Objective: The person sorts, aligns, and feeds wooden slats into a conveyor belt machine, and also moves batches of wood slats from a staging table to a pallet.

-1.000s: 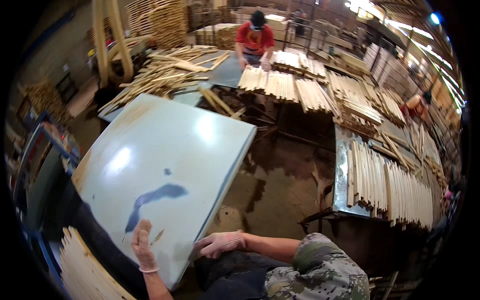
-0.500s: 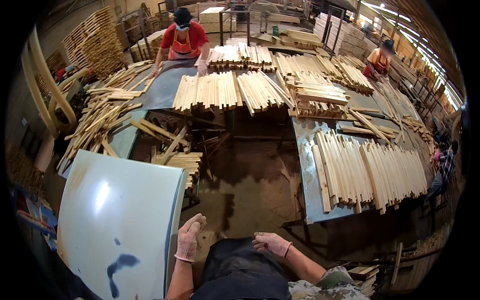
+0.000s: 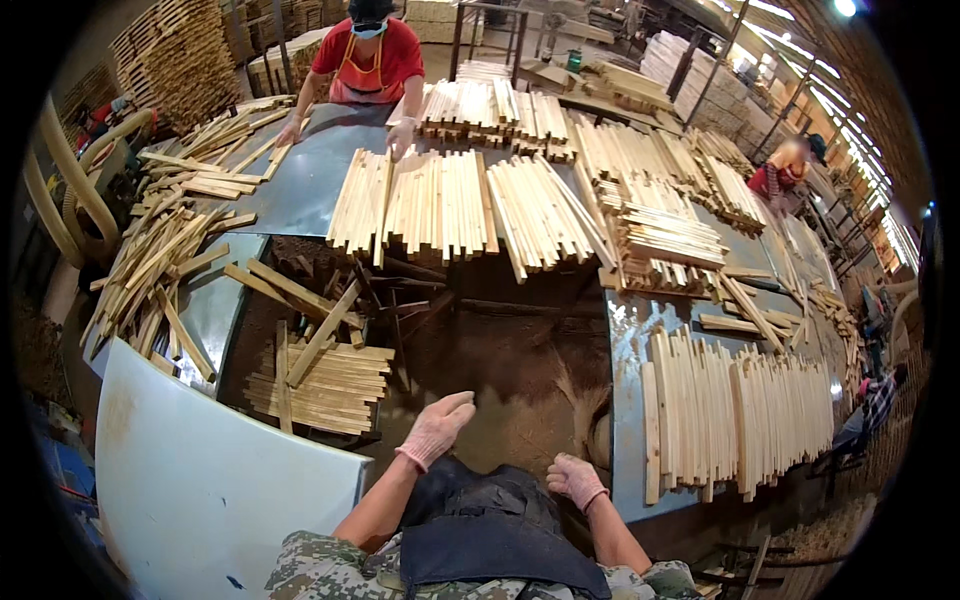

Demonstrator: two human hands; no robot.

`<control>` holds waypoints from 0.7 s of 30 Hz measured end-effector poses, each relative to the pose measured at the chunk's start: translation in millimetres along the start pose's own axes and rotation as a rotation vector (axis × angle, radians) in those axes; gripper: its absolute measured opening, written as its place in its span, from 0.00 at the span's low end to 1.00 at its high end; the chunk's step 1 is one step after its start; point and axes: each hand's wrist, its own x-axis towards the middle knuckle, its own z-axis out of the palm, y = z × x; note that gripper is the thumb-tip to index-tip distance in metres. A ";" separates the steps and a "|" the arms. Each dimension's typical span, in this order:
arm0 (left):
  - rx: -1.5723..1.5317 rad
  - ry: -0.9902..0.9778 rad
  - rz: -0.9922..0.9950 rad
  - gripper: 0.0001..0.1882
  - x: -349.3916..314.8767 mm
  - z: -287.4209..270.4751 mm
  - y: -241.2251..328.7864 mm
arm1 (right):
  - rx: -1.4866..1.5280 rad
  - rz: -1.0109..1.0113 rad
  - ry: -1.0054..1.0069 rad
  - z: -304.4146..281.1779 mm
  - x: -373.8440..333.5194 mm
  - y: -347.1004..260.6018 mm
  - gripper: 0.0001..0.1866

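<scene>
Both my hands wear pale pinkish knit gloves and hang above the floor gap between the tables. My left hand [image 3: 437,430] is open, its fingers stretched forward, with nothing in it. My right hand [image 3: 577,480] has its fingers curled in, and nothing shows in them. It is nearest to the right metal table [image 3: 628,440]. On that table lie side-by-side rows of pale wooden strips [image 3: 700,410]. Left of my left hand is a light blue-grey panel [image 3: 220,460] with a curved edge. Neither hand touches the strips or the panel.
Across the gap, a person in red [image 3: 375,65] handles strips on the far table [image 3: 300,185]. Loose sticks [image 3: 165,260] pile up at the left, above more strips [image 3: 325,385] on a lower level. Another person [image 3: 780,175] stands at the far right. A dark apron [image 3: 490,530] covers my front.
My view has shifted, and the tables and panel sit differently in it. My left hand has reached forward and right; my right hand has shifted right and its fingers look more curled.
</scene>
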 end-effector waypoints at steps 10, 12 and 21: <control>0.383 -0.010 0.081 0.26 60.0 -51.7 -81.6 | -0.160 0.107 0.149 139.8 118.6 -87.3 0.05; 0.285 0.064 -0.083 0.26 70.2 -60.4 -93.8 | -0.157 0.125 0.090 135.7 153.3 -106.8 0.04; 0.131 0.264 -0.374 0.22 160.7 -73.5 -52.3 | -0.280 0.127 0.106 162.3 276.6 -208.8 0.10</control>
